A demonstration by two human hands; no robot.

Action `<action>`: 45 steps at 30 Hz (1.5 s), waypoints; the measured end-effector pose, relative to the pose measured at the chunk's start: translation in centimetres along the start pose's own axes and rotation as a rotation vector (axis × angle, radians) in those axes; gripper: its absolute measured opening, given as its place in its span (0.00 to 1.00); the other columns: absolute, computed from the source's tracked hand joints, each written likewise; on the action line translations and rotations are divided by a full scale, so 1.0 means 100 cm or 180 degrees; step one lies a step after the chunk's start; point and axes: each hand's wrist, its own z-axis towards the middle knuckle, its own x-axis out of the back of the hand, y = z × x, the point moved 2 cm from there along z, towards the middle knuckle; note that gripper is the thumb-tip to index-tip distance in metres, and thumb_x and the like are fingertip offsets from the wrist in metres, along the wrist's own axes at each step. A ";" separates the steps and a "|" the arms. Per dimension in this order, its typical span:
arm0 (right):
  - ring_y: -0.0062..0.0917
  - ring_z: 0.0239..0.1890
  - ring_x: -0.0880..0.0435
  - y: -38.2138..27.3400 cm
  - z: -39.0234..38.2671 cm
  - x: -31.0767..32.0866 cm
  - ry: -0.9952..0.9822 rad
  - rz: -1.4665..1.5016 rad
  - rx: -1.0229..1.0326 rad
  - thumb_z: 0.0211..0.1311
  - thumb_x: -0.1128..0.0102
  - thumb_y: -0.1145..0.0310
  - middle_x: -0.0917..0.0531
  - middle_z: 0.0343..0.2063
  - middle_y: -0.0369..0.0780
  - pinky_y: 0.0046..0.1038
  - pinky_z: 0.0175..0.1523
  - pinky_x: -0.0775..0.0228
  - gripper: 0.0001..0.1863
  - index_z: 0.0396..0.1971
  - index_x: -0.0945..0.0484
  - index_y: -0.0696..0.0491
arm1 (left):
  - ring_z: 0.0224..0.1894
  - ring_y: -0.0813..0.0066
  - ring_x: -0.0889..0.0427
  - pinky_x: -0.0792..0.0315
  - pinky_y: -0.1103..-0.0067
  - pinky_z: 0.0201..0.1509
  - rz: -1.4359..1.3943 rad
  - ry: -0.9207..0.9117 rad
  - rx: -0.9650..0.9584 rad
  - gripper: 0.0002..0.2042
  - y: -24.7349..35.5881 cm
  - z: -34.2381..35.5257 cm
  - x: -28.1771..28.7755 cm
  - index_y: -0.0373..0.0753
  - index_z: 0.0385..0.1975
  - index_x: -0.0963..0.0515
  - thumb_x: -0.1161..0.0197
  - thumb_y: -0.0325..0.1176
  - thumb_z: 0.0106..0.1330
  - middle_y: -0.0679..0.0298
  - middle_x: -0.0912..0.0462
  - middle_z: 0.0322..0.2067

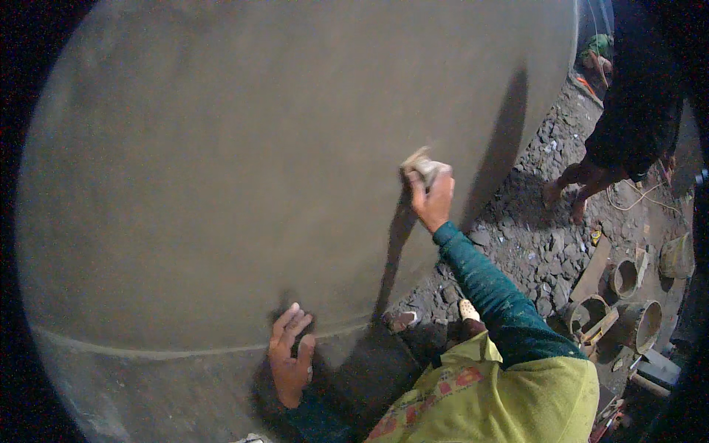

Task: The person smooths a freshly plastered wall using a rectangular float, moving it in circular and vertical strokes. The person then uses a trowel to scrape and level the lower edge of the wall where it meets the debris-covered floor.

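Note:
A broad, smooth grey-brown surface like wet cement plaster fills most of the view, with a curved ridge along its lower edge. My right hand, arm stretched forward, is closed around a small pale tool with a tan edge. The tool is against or very near the plaster; motion blurs it, so its exact kind is unclear. Lower down, my left hand holds nothing. Its fingers are apart and reach the plaster just above the ridge; whether they press on it I cannot tell.
Broken grey rubble covers the ground to the right. Beyond it stands a person in dark clothes, with another in green farther off. Several buckets, among them a round one, and boards lie at the lower right.

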 end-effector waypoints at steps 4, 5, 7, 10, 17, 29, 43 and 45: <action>0.47 0.55 0.20 0.035 0.117 0.011 0.0765 0.0578 -0.1105 0.70 0.37 0.53 0.18 0.51 0.50 0.44 0.61 0.30 0.24 0.53 0.23 0.57 | 0.64 0.49 0.21 0.31 0.62 0.70 -0.0200 -0.0027 -0.0003 0.20 -0.004 0.000 -0.003 0.30 0.51 0.15 0.36 0.42 0.72 0.48 0.21 0.64; 0.47 0.54 0.20 0.023 0.146 0.020 0.0839 0.0660 -0.1232 0.70 0.37 0.52 0.18 0.51 0.51 0.43 0.61 0.30 0.24 0.52 0.23 0.58 | 0.64 0.50 0.21 0.31 0.62 0.70 -0.0196 -0.0014 0.0002 0.20 -0.013 -0.004 -0.004 0.30 0.51 0.16 0.36 0.42 0.71 0.48 0.21 0.64; 0.47 0.54 0.20 -0.017 0.162 0.023 0.0688 0.0605 -0.0643 0.70 0.37 0.53 0.18 0.50 0.51 0.44 0.61 0.30 0.23 0.51 0.22 0.58 | 0.64 0.51 0.21 0.31 0.63 0.71 -0.0115 0.0054 -0.0004 0.20 -0.015 -0.005 -0.008 0.31 0.52 0.16 0.36 0.42 0.71 0.49 0.21 0.64; 0.47 0.53 0.20 -0.033 0.079 0.005 0.0118 0.0363 0.0085 0.71 0.38 0.56 0.18 0.50 0.51 0.44 0.61 0.30 0.21 0.51 0.21 0.58 | 0.64 0.52 0.21 0.31 0.63 0.71 0.0046 0.0090 -0.0017 0.19 -0.004 0.009 -0.016 0.31 0.51 0.16 0.37 0.40 0.71 0.49 0.21 0.64; 0.46 0.57 0.19 0.154 0.090 0.018 0.0574 0.0506 -0.1114 0.70 0.36 0.48 0.19 0.55 0.53 0.44 0.62 0.29 0.29 0.52 0.24 0.62 | 0.64 0.53 0.21 0.32 0.64 0.71 -0.0368 -0.0012 0.0108 0.16 0.010 0.007 -0.012 0.33 0.52 0.17 0.37 0.38 0.73 0.50 0.20 0.63; 0.49 0.53 0.19 0.166 -0.176 0.054 -0.1676 -0.0625 -0.0437 0.75 0.43 0.58 0.17 0.58 0.46 0.45 0.62 0.28 0.20 0.61 0.19 0.51 | 0.67 0.53 0.23 0.35 0.64 0.74 -0.0365 0.0081 0.0373 0.16 0.000 -0.034 -0.014 0.37 0.56 0.17 0.37 0.35 0.73 0.51 0.20 0.64; 0.42 0.42 0.13 0.252 -0.266 0.250 -0.0987 -0.0357 -0.3766 0.62 0.28 0.50 0.18 0.51 0.45 0.45 0.35 0.20 0.34 0.62 0.28 0.52 | 0.65 0.56 0.22 0.31 0.67 0.71 -0.1132 -0.0500 0.0710 0.20 -0.040 -0.098 -0.078 0.31 0.57 0.19 0.37 0.38 0.74 0.48 0.19 0.61; 0.42 0.43 0.14 0.245 -0.269 0.258 -0.0926 -0.0132 -0.3683 0.62 0.29 0.49 0.18 0.52 0.47 0.44 0.38 0.21 0.33 0.60 0.27 0.54 | 0.65 0.56 0.22 0.30 0.67 0.70 -0.1339 -0.0649 0.0583 0.20 -0.043 -0.092 -0.089 0.31 0.58 0.19 0.37 0.39 0.74 0.48 0.19 0.61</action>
